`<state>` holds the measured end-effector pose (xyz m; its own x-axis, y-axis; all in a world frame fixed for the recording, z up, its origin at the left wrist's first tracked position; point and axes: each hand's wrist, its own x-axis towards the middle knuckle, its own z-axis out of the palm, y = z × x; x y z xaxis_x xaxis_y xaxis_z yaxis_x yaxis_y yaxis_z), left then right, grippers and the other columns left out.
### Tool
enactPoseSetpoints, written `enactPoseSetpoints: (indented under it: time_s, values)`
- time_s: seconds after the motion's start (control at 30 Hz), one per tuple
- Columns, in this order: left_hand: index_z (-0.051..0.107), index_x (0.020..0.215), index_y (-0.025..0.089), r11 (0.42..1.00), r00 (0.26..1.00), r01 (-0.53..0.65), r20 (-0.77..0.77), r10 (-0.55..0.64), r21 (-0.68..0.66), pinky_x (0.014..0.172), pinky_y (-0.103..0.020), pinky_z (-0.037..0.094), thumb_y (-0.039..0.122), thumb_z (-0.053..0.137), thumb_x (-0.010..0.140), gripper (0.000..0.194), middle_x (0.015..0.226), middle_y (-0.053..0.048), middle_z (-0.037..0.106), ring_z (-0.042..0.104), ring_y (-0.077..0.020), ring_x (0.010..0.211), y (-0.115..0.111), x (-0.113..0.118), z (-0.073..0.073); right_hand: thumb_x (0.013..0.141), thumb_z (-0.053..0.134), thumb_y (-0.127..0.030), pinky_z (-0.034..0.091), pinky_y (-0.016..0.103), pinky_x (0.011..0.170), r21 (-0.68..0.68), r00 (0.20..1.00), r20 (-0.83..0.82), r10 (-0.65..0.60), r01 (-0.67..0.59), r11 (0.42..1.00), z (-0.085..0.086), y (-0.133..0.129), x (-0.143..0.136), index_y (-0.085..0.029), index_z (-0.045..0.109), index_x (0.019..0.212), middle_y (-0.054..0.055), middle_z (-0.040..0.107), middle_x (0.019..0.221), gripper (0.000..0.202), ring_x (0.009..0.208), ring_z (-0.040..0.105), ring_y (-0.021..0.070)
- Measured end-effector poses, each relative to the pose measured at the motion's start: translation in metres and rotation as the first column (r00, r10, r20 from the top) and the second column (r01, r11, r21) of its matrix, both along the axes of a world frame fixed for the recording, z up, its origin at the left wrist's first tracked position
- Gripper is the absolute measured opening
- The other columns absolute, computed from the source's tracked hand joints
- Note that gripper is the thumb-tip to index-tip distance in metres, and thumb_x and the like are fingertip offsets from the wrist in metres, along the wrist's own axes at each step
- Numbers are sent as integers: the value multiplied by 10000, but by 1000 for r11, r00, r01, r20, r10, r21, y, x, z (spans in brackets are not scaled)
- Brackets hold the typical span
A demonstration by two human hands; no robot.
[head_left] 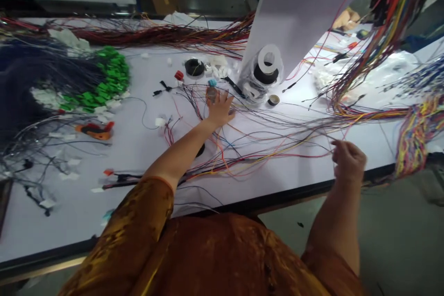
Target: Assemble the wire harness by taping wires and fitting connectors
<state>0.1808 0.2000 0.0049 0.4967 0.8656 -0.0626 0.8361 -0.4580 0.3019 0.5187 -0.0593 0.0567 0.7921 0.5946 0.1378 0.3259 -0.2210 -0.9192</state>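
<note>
My left hand (221,108) lies with fingers spread on a loose bundle of thin wires (194,97), just below a light-blue connector (212,82). A red connector (179,75) and a black tape roll (194,67) are up and left of it. Over the table's right front part, my right hand (348,159) is closed in a pinch on a thin wire (328,148); its tip is too blurred to see well. More wires (256,159), red, yellow and black, stretch across the white table between both hands.
Green connectors (113,78) on dark wires and an orange-handled tool (94,130) are at left. Tape rolls (269,59) stand by an upright panel (287,23). Multicoloured wires (391,23) hang at upper right; a yellow-blue bundle (412,143) drapes over the right edge.
</note>
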Motion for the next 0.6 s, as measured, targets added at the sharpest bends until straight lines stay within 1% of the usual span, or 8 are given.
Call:
enactPoseSetpoints:
  time_s: [0.13,0.2,0.33,0.4,0.43,0.47,0.53,0.6]
  values:
    - [388,1537,225,999,999,-38,0,38,-33,1166,-682,247,469,671,874,761,1700,-185,138,124,-429,1562,5,-3,3,708,565,-402,93,312,427,241,936,-246,-250,309,920,20,-41,48,-284,275,494,-48,117,478,380,399,89,123]
    - [419,1517,215,999,1000,-5,-9,5,-40,1175,-656,252,459,681,881,730,1682,-195,198,206,-418,1543,8,-4,13,726,554,-380,61,314,441,346,925,-305,-227,330,878,34,-54,45,-287,303,472,-37,84,510,368,420,47,136]
    - [594,1323,126,996,1000,-24,-5,24,-82,1103,-529,403,439,688,895,538,1484,-236,493,509,-393,1346,-13,-4,54,814,608,-435,111,323,453,467,963,-268,-24,152,871,54,-54,-33,-346,598,639,-33,167,589,197,472,105,160]
    - [645,1204,112,993,993,-37,104,49,-110,1062,-490,438,482,687,890,487,1338,-223,603,579,-372,1250,-47,-1,76,829,644,-410,165,314,459,431,963,-247,113,4,902,53,-45,-86,-345,664,769,-28,292,568,91,467,204,156]
    - [661,1154,130,983,978,52,208,-15,-176,1054,-457,448,502,726,852,484,1292,-190,638,593,-345,1226,-68,2,84,844,646,-381,228,309,470,372,969,-160,190,-119,920,50,-41,-111,-322,683,815,-26,361,560,76,475,297,156]
    - [659,1153,157,923,924,257,352,-148,-287,1037,-405,464,511,766,812,503,1268,-145,665,613,-302,1199,-92,5,91,877,629,-370,292,307,491,242,941,-59,334,-311,919,44,-37,-132,-285,701,852,-21,441,575,114,494,385,154]
    - [644,1188,186,612,677,679,669,-307,-406,1006,-325,483,508,719,852,472,1288,-97,676,631,-227,1182,-136,12,98,900,612,-333,393,305,543,-19,765,73,640,-641,767,31,-32,-163,-231,688,764,3,559,604,187,556,521,160]
    - [675,1029,163,547,557,738,814,-163,-396,976,-306,485,461,524,984,337,1127,-87,734,666,-173,1045,-166,15,102,921,579,-320,437,289,574,-186,572,90,815,-794,578,18,-29,-180,-211,672,700,22,622,626,263,584,574,157]
